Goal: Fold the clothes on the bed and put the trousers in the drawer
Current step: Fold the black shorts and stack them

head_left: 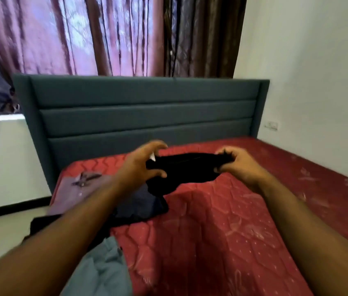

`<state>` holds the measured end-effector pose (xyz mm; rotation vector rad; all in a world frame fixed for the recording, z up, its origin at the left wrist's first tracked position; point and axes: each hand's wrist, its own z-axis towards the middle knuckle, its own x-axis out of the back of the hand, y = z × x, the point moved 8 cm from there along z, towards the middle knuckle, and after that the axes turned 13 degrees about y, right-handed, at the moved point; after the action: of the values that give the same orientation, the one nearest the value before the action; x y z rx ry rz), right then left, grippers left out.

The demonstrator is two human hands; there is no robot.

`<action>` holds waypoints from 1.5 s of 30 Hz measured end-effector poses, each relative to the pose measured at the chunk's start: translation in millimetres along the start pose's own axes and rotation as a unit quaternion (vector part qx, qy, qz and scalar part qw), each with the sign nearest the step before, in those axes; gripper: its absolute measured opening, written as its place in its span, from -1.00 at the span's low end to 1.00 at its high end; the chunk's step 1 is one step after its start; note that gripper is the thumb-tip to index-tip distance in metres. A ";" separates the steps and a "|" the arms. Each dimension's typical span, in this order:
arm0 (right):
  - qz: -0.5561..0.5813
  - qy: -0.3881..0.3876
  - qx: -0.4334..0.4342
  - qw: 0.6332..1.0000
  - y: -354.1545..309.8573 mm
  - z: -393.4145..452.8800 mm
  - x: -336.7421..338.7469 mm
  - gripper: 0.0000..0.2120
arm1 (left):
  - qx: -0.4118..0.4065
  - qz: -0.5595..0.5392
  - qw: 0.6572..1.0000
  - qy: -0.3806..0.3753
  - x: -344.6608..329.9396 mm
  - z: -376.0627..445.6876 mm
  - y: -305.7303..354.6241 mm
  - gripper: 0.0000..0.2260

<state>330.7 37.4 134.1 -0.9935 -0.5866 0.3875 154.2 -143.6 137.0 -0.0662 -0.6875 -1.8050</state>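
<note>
Barely started tbh: black garment point(184, 170) bunched mid-air, gripped by left hand point(142, 167) and right hand point(236, 162), rest unfolded on bed point(222, 210), no drawer anywhere.

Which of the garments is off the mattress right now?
The black garment, stretched in the air between the left hand and right hand. The mauve shirt, navy garment and grey-blue garment all lie on the bed.
</note>
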 end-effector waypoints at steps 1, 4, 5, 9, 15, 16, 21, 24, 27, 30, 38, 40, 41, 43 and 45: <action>-0.048 -0.030 -0.007 0.998 34.1 -22.8 -7.1 -0.66 | 0.007 0.006 0.999 -0.047 -20.7 -36.2 -10.6 -0.44; -0.181 -0.159 -0.056 0.969 150.3 -110.5 -30.6 -0.66 | 0.072 0.019 0.974 -0.215 -76.6 -174.3 -36.2 -0.42; -0.214 -0.206 -0.072 0.952 182.4 -140.7 -38.9 -0.66 | 0.115 0.010 0.955 -0.272 -88.9 -221.5 -39.6 -0.42; -0.204 -0.335 -0.179 0.902 227.7 -215.9 -54.9 -0.67 | 0.222 -0.012 0.883 -0.414 -99.2 -325.0 -24.7 -0.51; -0.072 -0.367 -0.279 0.884 215.4 -215.1 -52.3 -0.68 | 0.337 -0.107 0.800 -0.485 -88.2 -289.5 -18.4 -0.61; -0.054 -0.349 -0.276 0.894 212.5 -199.9 -53.0 -0.69 | 0.343 -0.108 0.800 -0.481 -89.4 -268.9 -28.1 -0.60; 0.035 -0.024 -0.309 0.950 243.7 -80.8 -53.9 -0.71 | 0.345 -0.050 0.906 -0.241 -106.5 -162.6 -132.8 -0.34; -0.088 0.059 -0.338 0.935 312.3 -55.9 -66.1 -0.61 | 0.456 0.067 0.877 -0.139 -121.9 -198.1 -200.8 -0.07; -0.176 0.042 -0.394 0.901 379.6 -84.2 -94.6 -0.44 | 0.537 0.184 0.814 -0.124 -136.0 -272.9 -225.3 -0.13; -0.172 0.059 -0.429 0.885 403.6 -119.0 -112.5 -0.35 | 0.651 0.156 0.732 -0.130 -149.9 -346.6 -234.0 -0.11; 0.007 0.123 -0.571 0.812 372.0 -168.1 -85.7 -0.76 | 0.808 -0.236 0.540 0.009 -158.1 -328.5 -165.1 -0.84; 0.066 0.051 -0.671 0.736 355.9 -199.5 -93.2 -0.85 | 0.821 -0.297 0.487 0.045 -151.6 -332.5 -147.9 -0.76; 0.082 0.031 -0.690 0.718 349.0 -208.1 -96.7 -0.80 | 0.821 -0.305 0.478 0.064 -147.7 -332.6 -141.4 -0.75; 0.094 0.004 -0.686 0.721 333.5 -203.9 -103.1 -0.69 | 0.811 -0.322 0.480 0.093 -136.3 -323.4 -136.0 -0.76; 0.123 -0.013 -0.658 0.742 304.8 -177.5 -113.4 -0.83 | 0.794 -0.335 0.493 0.120 -116.1 -299.9 -138.6 -0.76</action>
<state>339.7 8.1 -235.2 -2.4672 -0.7445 0.1633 158.5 -163.4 -212.6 1.8752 -2.0809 -1.0182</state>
